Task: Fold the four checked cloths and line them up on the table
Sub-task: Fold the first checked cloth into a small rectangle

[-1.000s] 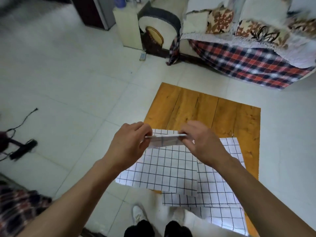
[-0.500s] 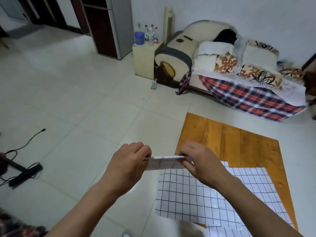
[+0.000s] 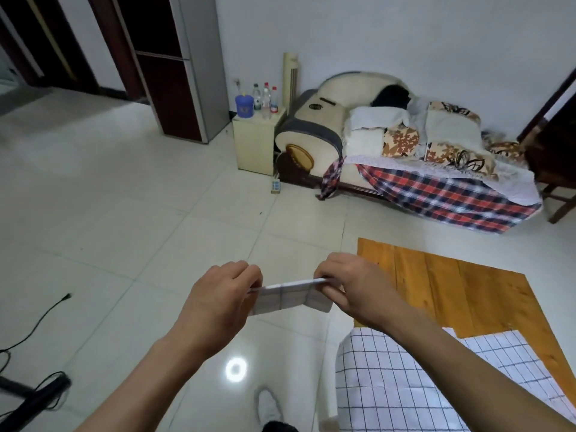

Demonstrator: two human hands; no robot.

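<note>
Hands are meeting in the air over the pale tiled floor [image 3: 124, 244], each pinching one end of a small folded white cloth with thin dark check lines [image 3: 291, 296]. The left hand [image 3: 218, 304] is curling its fingers round the cloth's left end, thumb on top, and the right hand [image 3: 352, 291] is gripping the right end in the same way, so the folded cloth is stretching flat between them, well clear of the table and hanging over the floor to the table's left. Its lower flap is drooping slightly below the top edge; how many layers it is holding is hard to tell, as the folds are blurring together.

Lower right, a low orange-brown wooden plank table [image 3: 467, 291] is carrying unfolded white checked cloths [image 3: 389, 385], lying spread over its near part, with one overhanging the near left corner. Two sheets seem to be overlapping there, though the right forearm is covering part of them.

Beyond the table, a cream sofa draped with a red, navy and white plaid blanket [image 3: 436, 194] is standing against the white wall, beside a small cream cabinet [image 3: 255, 138] bearing bottles and a blue jar. A black cable [image 3: 37, 325] is trailing over the floor at the left. A white shoe [image 3: 268, 406] is showing at the bottom edge.
</note>
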